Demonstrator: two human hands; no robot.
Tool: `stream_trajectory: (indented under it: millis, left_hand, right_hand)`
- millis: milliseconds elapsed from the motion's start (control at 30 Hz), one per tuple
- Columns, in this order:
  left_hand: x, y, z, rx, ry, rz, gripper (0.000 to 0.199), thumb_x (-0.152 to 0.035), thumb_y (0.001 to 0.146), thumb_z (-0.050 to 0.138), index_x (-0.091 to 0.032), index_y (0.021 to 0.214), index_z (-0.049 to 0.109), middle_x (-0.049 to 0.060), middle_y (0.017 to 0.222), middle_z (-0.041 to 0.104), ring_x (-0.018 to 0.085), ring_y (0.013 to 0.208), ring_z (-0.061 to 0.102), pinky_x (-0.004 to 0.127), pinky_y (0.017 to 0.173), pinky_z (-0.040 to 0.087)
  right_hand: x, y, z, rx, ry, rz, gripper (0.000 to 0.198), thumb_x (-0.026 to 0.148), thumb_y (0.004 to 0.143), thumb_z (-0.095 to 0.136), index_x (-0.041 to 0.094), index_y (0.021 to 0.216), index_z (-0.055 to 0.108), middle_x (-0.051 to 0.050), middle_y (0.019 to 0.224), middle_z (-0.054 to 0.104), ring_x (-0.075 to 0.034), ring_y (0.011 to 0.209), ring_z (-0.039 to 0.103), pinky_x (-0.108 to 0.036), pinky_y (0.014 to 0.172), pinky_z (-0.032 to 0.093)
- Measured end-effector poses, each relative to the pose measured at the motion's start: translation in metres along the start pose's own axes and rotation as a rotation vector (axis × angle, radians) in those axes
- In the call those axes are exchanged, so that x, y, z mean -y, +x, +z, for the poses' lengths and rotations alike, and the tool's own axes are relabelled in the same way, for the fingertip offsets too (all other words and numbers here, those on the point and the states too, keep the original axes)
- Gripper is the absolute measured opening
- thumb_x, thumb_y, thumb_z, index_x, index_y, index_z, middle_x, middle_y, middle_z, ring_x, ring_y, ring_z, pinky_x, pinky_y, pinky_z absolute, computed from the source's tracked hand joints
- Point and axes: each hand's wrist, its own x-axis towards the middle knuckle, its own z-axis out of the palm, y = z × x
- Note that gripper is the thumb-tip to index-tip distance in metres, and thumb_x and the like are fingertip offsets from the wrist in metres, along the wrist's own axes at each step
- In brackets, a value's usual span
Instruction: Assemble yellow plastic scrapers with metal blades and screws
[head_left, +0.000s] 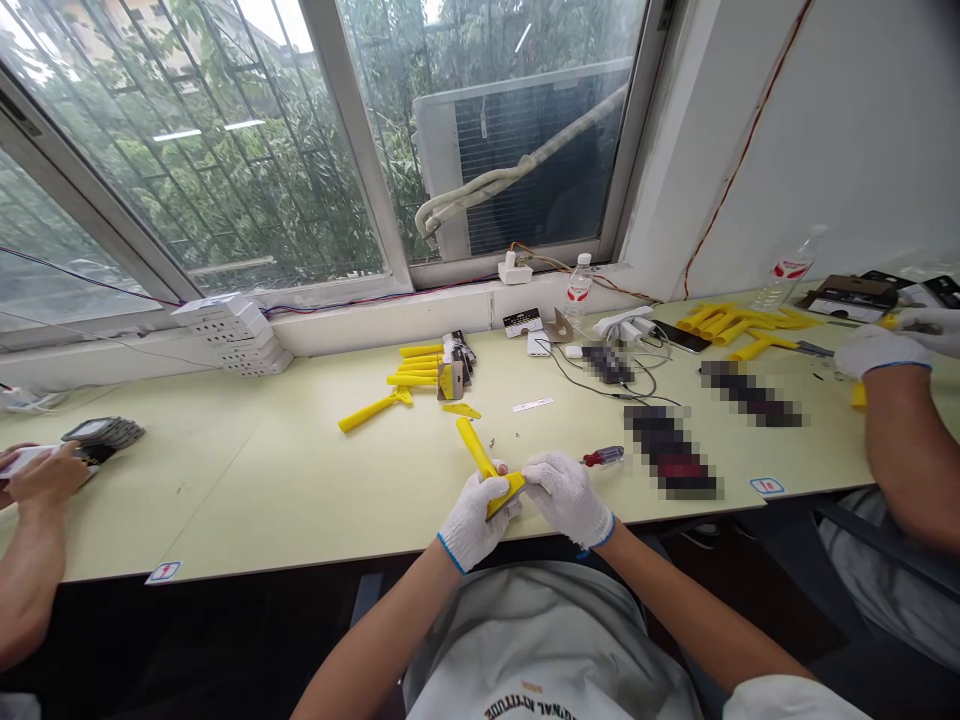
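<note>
A yellow plastic scraper (474, 447) with a broad head is held low over the table's front edge, its handle pointing away from me. My left hand (477, 515), in a white knit glove, is wrapped round the scraper's head. My right hand (566, 495), gloved too, has its fingers closed at the right end of that head; its fingertips are partly hidden. Just right of it lies a screwdriver (602, 456) with a red and clear handle. Tiny metal screws (492, 442) and a loose yellow plate (461, 410) lie beyond the scraper.
Packaged yellow scrapers (420, 365) and one loose scraper (367, 410) lie ahead. Behind are a small ruler (532, 404), cables (652, 350), a phone (679, 336) and a water bottle (578, 290). Co-workers' hands work at far left and right. Stacked white boxes (236, 335) stand by the window.
</note>
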Motion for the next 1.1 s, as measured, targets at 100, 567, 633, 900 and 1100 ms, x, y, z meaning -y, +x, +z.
stream_trajectory:
  millis: [100,567,633,900,1100]
  left_hand:
    - [-0.001,-0.001,0.001,-0.007,0.002,-0.007,0.045,-0.024,0.070,0.091,-0.021,0.102,0.060,-0.001,0.086,0.061,0.012,0.070,0.057,0.025,0.065,0.048]
    - [-0.001,0.000,0.001,0.005,-0.016,-0.010,0.044,-0.021,0.070,0.091,-0.021,0.102,0.060,0.000,0.086,0.061,0.013,0.070,0.057,0.025,0.063,0.046]
    - [0.000,0.001,-0.001,0.006,-0.016,-0.011,0.045,-0.022,0.070,0.091,-0.021,0.102,0.060,0.000,0.086,0.061,0.013,0.070,0.058,0.025,0.062,0.046]
    - [-0.001,-0.001,0.000,-0.017,0.006,-0.008,0.045,-0.023,0.069,0.090,-0.021,0.103,0.060,0.000,0.087,0.062,0.014,0.072,0.059,0.025,0.064,0.047]
    - [0.000,-0.002,0.001,-0.018,0.002,-0.002,0.045,-0.024,0.070,0.091,-0.021,0.103,0.059,0.000,0.086,0.061,0.013,0.072,0.059,0.025,0.065,0.049]
  right_hand:
    - [-0.001,-0.001,0.000,0.030,-0.058,-0.025,0.040,0.052,0.110,0.050,0.032,0.084,0.073,-0.006,0.091,0.077,-0.017,0.084,0.075,-0.033,0.072,0.062]
    - [-0.004,-0.010,0.005,0.121,-0.224,-0.055,0.021,0.025,0.107,0.052,0.025,0.112,0.073,-0.009,0.096,0.073,-0.022,0.087,0.068,-0.036,0.077,0.054]
    - [-0.005,-0.010,0.005,0.123,-0.225,-0.067,0.022,0.023,0.107,0.051,0.025,0.114,0.071,-0.008,0.094,0.072,-0.021,0.086,0.067,-0.035,0.077,0.053]
    - [-0.007,-0.011,0.010,0.074,-0.215,-0.086,0.013,0.019,0.105,0.054,0.023,0.110,0.065,-0.007,0.097,0.071,-0.018,0.088,0.068,-0.030,0.079,0.057]
    - [-0.008,-0.015,0.010,0.099,-0.238,-0.055,0.018,0.025,0.107,0.052,0.025,0.108,0.070,-0.009,0.100,0.073,-0.021,0.092,0.070,-0.034,0.083,0.060]
